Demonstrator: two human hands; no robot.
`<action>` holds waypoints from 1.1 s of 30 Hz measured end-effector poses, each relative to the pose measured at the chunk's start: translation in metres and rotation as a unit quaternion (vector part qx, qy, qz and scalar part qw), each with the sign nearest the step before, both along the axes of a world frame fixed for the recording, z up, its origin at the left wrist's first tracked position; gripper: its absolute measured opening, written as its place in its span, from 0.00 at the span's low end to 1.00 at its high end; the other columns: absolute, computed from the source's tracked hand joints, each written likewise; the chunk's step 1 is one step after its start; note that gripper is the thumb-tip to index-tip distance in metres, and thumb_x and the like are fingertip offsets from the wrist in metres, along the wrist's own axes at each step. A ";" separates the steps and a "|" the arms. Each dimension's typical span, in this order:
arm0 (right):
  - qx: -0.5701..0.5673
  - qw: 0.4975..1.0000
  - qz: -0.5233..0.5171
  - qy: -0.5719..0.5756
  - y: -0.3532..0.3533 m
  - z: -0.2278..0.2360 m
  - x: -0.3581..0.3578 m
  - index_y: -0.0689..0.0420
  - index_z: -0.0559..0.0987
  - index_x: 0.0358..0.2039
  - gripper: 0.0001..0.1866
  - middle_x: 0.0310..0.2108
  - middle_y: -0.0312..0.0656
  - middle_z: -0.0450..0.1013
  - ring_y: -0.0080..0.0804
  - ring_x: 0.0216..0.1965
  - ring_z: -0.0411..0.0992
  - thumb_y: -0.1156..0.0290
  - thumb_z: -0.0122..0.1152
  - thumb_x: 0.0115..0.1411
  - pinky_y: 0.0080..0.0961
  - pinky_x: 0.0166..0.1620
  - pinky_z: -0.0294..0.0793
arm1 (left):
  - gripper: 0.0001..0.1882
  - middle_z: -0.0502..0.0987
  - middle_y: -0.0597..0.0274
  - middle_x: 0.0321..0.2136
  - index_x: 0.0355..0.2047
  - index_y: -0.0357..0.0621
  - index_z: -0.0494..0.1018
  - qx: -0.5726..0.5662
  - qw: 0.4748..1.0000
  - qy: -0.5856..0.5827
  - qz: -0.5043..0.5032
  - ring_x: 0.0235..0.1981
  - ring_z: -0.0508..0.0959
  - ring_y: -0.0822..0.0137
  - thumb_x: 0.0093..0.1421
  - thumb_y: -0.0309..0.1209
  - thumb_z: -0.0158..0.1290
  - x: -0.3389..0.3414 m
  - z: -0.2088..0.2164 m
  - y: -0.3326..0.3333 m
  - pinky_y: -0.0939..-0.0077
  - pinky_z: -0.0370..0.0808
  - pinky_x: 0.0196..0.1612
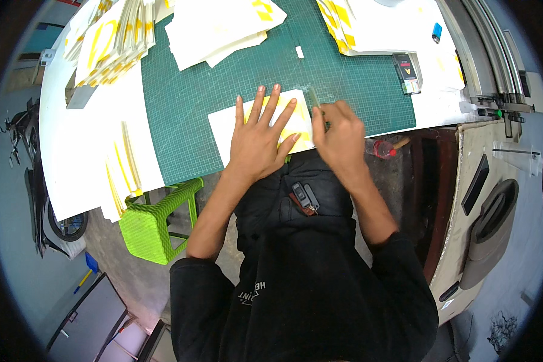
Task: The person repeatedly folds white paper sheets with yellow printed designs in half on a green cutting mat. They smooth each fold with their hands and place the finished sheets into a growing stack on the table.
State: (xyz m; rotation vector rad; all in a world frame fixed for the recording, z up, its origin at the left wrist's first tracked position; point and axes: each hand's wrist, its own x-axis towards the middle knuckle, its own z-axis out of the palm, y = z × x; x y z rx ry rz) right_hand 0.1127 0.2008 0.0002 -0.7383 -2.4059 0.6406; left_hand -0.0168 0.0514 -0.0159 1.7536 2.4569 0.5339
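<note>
My left hand (260, 134) lies flat with fingers spread on a white and yellow paper sheet (221, 123), pressing it onto the green cutting mat (187, 120) near the mat's front edge. At the right edge of that sheet, my right hand (341, 130) is closed around a thin, narrow strip-like tool (314, 96). Its upper end pokes out past the fingers, slightly blurred, and the rest is hidden in the fist. A small white scrap (299, 52) rests on the mat beyond my hands.
Loose printed sheets (217, 27) lie at the far side; paper stacks (111, 45) stand far left, with another stack (374, 30) far right. A black small box (407, 72) and blue lighter (437, 32) sit at right. A green stool (148, 232) stands below the table's left edge.
</note>
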 end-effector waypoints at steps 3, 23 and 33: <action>0.025 1.000 -0.002 -0.009 -0.021 0.000 -0.009 0.61 0.83 0.32 0.07 0.29 0.48 0.75 0.52 0.24 0.79 0.71 0.65 0.64 0.44 0.28 0.80 | 0.36 0.52 0.47 0.78 0.75 0.59 0.63 -0.035 0.999 0.022 0.008 0.78 0.49 0.37 0.70 0.53 0.51 0.004 0.006 0.003 0.20 0.42 0.72; -0.103 0.993 -0.004 0.055 -0.010 -0.004 0.000 0.65 0.86 0.35 0.09 0.28 0.48 0.78 0.44 0.22 0.77 0.70 0.67 0.64 0.39 0.27 0.75 | 0.40 0.53 0.39 0.77 0.75 0.58 0.64 0.000 0.999 0.020 0.032 0.78 0.48 0.33 0.66 0.59 0.53 0.011 -0.001 0.006 0.17 0.39 0.71; -0.149 0.983 -0.101 0.029 0.028 -0.010 0.014 0.67 0.86 0.40 0.12 0.27 0.46 0.78 0.43 0.25 0.76 0.70 0.71 0.62 0.39 0.31 0.74 | 0.32 0.53 0.37 0.76 0.73 0.61 0.66 0.009 1.000 -0.003 0.017 0.78 0.50 0.33 0.72 0.52 0.50 0.010 -0.003 0.004 0.19 0.39 0.72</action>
